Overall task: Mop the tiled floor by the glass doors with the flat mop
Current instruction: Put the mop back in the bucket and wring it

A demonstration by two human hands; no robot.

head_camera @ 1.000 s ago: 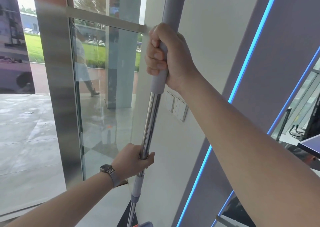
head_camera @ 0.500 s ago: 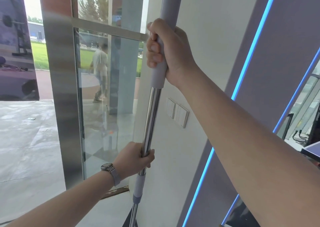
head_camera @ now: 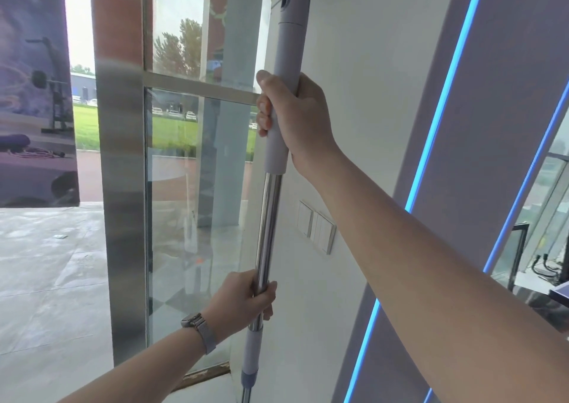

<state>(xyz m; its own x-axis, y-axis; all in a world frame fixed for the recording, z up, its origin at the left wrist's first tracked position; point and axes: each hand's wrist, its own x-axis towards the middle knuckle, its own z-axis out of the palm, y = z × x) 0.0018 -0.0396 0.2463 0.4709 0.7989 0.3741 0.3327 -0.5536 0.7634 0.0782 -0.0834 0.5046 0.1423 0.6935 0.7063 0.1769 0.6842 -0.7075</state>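
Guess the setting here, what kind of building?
Likely a commercial or public building's entrance lobby: tall glass panels in metal frames facing a lawn and parked cars, blue LED strips set into the wall, and a bank of light switches.

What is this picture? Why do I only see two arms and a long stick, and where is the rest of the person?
The camera sits on the person's head and looks forward and down, so you see what they see: their own arms, not their face or body. The long stick is the mop handle, standing almost upright. The right hand grips its pale grey sleeve near the top. The left hand, with a watch on the wrist, grips the shiny metal part lower down. The flat mop head at the bottom is out of the picture. Behind the handle is a glass panel in a metal frame, with grass and trees outside. To the right are a white wall with light switches and glowing blue strips.
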